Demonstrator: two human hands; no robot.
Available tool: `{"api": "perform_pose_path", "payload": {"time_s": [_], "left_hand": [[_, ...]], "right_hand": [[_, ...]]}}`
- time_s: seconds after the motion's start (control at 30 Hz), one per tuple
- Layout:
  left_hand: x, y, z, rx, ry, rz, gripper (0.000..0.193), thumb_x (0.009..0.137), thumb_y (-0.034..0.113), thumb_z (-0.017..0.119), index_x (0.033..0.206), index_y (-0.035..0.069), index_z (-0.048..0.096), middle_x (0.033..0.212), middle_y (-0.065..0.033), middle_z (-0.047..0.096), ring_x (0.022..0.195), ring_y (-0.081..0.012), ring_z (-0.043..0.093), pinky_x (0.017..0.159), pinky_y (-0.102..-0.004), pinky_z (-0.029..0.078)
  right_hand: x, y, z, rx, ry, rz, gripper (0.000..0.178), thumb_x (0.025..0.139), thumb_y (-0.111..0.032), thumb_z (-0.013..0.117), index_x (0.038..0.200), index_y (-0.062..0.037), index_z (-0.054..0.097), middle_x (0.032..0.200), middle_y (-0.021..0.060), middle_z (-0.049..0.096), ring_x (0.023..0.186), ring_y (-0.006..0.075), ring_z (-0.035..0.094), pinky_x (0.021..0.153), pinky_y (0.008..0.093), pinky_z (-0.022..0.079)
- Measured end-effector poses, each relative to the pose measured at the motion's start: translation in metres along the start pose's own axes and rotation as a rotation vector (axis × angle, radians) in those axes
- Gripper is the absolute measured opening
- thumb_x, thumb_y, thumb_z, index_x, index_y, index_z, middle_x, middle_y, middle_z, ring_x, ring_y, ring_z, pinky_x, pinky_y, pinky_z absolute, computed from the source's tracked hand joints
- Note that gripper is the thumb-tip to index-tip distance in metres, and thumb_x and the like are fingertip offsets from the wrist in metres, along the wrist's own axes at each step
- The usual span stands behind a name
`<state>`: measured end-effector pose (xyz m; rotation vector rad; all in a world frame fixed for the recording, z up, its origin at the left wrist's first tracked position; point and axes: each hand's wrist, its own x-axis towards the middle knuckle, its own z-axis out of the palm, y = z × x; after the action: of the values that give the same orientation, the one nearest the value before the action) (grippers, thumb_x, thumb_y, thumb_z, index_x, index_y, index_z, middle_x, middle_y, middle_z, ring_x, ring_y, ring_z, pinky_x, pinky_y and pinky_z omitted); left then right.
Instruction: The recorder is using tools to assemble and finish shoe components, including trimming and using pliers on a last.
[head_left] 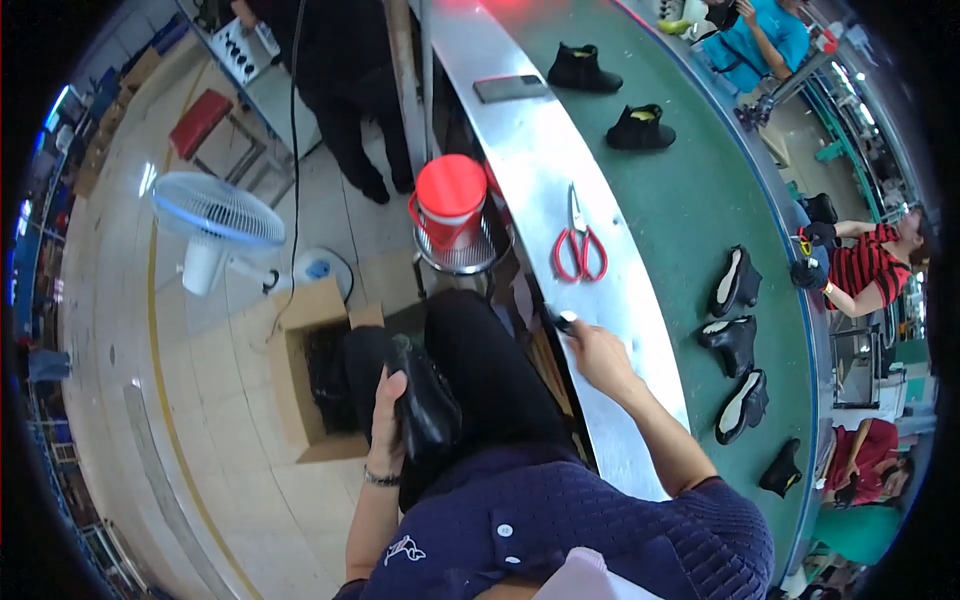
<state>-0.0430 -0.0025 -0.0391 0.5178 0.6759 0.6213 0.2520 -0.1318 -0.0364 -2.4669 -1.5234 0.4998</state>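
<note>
A black ankle boot (pixel 428 408) lies across my lap, and my left hand (pixel 387 418) is closed round its side. My right hand (pixel 603 358) is over the metal ledge on my right. Its fingers pinch a small dark piece with a white end (pixel 567 321), whose kind I cannot make out. Just ahead of that hand, red-handled scissors (pixel 580 245) rest on the ledge with their blades pointing away from me.
Alongside the metal ledge (pixel 525 130) runs a green conveyor belt (pixel 670 220) carrying several black boots (pixel 735 343). A phone (pixel 510 88) lies farther up the ledge. A red-lidded bucket (pixel 450 190) stands on a stool, near a cardboard box (pixel 300 390) and a white fan (pixel 215 215). Co-workers sit across the belt.
</note>
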Motion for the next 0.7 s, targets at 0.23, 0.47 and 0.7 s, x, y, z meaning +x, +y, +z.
{"api": "perform_pose_path", "payload": {"time_s": [0.23,0.47,0.7], "left_hand": [[0.032,0.037,0.049,-0.33,-0.319,-0.058,0.097,0.083,0.075,0.042,0.136,-0.006,0.038,0.131,-0.0306,0.047,0.121,-0.0437,0.049,0.102,-0.0544,0.041],[0.101,0.009,0.117,-0.452,-0.391,-0.3,0.09,0.086,0.072,0.039,0.133,-0.004,0.045,0.134,-0.0251,0.049,0.125,-0.0393,0.047,0.107,-0.0532,0.036],[0.101,0.0,0.132,-0.064,-0.297,-0.292,0.072,0.097,0.056,0.04,0.151,0.018,0.01,0.147,-0.0244,0.028,0.128,-0.0438,0.043,0.106,-0.0524,0.037]], "right_hand": [[-0.021,0.09,0.008,-0.046,0.024,0.042,0.051,0.085,-0.02,0.066,0.131,-0.006,0.05,0.121,0.0224,0.058,0.113,0.0392,0.054,0.094,0.0452,0.045],[-0.022,-0.006,-0.086,1.117,-0.195,-0.211,0.072,0.078,-0.017,0.077,0.14,-0.0039,0.044,0.136,0.0103,0.051,0.125,0.0192,0.047,0.106,0.0344,0.035],[0.002,0.077,-0.079,1.135,0.714,0.225,0.044,0.083,-0.01,0.068,0.125,0.0012,0.058,0.124,0.0111,0.058,0.113,0.0164,0.054,0.098,0.0284,0.041]]}}
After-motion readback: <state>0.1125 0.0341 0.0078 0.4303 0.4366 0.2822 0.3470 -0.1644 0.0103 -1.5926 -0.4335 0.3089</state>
